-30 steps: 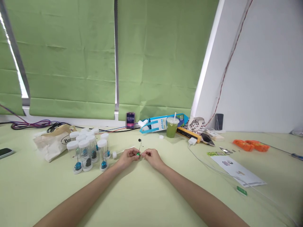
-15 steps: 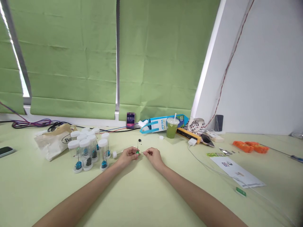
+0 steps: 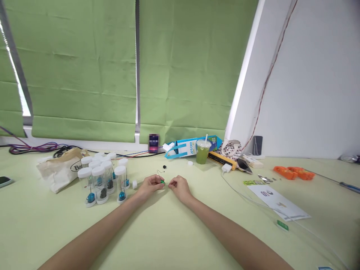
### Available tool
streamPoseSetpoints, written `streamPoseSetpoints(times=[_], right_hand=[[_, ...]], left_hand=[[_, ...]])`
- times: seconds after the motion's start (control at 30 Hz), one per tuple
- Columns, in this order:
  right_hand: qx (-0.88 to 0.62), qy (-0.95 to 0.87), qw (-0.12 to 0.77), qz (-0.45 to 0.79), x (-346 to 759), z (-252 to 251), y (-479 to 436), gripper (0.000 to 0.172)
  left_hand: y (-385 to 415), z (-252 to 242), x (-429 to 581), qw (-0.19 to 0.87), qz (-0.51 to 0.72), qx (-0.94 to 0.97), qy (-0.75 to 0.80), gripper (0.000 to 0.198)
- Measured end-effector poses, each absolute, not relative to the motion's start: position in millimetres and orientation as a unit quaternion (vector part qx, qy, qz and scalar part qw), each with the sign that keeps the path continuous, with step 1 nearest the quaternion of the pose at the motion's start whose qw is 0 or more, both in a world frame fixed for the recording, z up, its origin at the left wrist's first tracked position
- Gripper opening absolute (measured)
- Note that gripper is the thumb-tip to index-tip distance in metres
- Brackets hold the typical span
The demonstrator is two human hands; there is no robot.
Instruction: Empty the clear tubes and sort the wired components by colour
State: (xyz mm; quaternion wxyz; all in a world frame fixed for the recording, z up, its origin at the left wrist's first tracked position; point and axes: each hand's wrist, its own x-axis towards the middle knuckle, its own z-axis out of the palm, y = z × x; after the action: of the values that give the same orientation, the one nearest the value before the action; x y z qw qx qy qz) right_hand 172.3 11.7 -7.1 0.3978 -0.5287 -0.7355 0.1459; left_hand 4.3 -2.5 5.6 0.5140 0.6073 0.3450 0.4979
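several capped tubes (image 3: 120, 183) stand filled; green wired piece (image 3: 162, 182) outside them, clamped in my left grip (image 3: 151, 185); right grip (image 3: 180, 189) pinched together beside it, contents unclear.

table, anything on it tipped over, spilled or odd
The blue bag lies on its side behind the green drink, its lettering turned sideways, as if tipped. The drink stands upright, no spill visible. Near the left hand, the clustered capped tubes stand upright.

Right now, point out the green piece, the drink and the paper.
Green piece (image 3: 162, 182): head view, on its shiny visible side.
Drink (image 3: 202, 155): head view, on the front of the cup.
Paper (image 3: 276, 199): head view, on its white middle.
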Motion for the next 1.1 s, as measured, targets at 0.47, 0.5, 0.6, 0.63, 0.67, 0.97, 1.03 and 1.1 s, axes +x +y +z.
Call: streamPoseSetpoints(times=[0.47, 0.5, 0.6, 0.63, 0.67, 0.97, 1.03, 1.1], right_hand=[[-0.630, -0.722, 0.280, 0.064, 171, 17, 65, 0.028], [-0.624, -0.731, 0.270, 0.057, 168, 20, 71, 0.032], [-0.597, -0.764, 0.240, 0.041, 155, 31, 87, 0.043], [-0.589, -0.774, 0.229, 0.037, 150, 33, 91, 0.046], [-0.584, -0.782, 0.217, 0.034, 146, 34, 95, 0.047], [-0.585, -0.796, 0.158, 0.004, 124, 29, 101, 0.036], [-0.589, -0.794, 0.151, 0.004, 123, 27, 99, 0.030], [-0.593, -0.792, 0.149, 0.008, 123, 24, 98, 0.026]], left_hand=[[1, -1, 2, 0.511, 0.498, 0.602, 0.358, 0.024], [2, -2, 2, 0.509, 0.498, 0.601, 0.361, 0.024], [5, -4, 2, 0.510, 0.503, 0.596, 0.364, 0.025], [5, -4, 2, 0.511, 0.503, 0.595, 0.363, 0.025], [5, -4, 2, 0.513, 0.502, 0.595, 0.362, 0.025], [1, 0, 2, 0.524, 0.500, 0.589, 0.357, 0.031], [3, -2, 2, 0.524, 0.500, 0.589, 0.358, 0.032], [4, -3, 2, 0.526, 0.499, 0.589, 0.356, 0.032]])
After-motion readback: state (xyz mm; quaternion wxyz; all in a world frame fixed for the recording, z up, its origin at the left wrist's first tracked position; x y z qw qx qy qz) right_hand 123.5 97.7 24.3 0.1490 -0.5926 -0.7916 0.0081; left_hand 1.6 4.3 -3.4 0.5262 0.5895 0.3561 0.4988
